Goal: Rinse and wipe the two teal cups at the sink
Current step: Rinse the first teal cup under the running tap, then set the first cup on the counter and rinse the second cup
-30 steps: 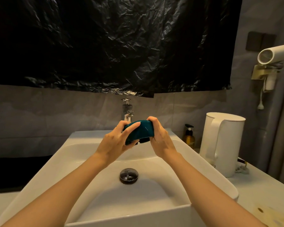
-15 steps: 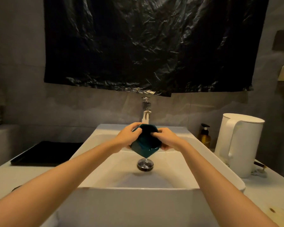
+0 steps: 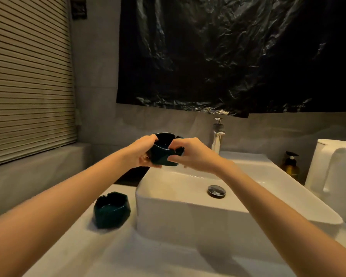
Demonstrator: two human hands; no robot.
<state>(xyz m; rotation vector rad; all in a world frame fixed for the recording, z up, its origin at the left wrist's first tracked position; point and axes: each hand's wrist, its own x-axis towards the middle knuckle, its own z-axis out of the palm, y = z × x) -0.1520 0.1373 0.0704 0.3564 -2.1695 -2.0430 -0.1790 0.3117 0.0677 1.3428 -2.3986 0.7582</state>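
Note:
A teal cup [image 3: 161, 154] is held upright in the air over the sink's left rim, mouth facing up. My left hand [image 3: 141, 153] grips its left side and my right hand [image 3: 185, 154] grips its right side, thumb over the rim. A second teal cup [image 3: 111, 209] stands upright on the white counter, just left of the sink [image 3: 188, 212] and below my left forearm. The faucet [image 3: 217, 136] rises behind the basin, right of my hands; no water is visible running.
A white kettle [image 3: 336, 176] and an amber pump bottle [image 3: 291, 164] stand right of the sink. A drain plug [image 3: 216, 190] sits in the basin. Black plastic sheeting [image 3: 238, 56] covers the wall above. A slatted blind [image 3: 28, 76] fills the left wall over a ledge.
Both hands carried the held cup from under the faucet leftwards to the sink's left edge and turned it upright. My view swung left, bringing the second cup on the counter into sight.

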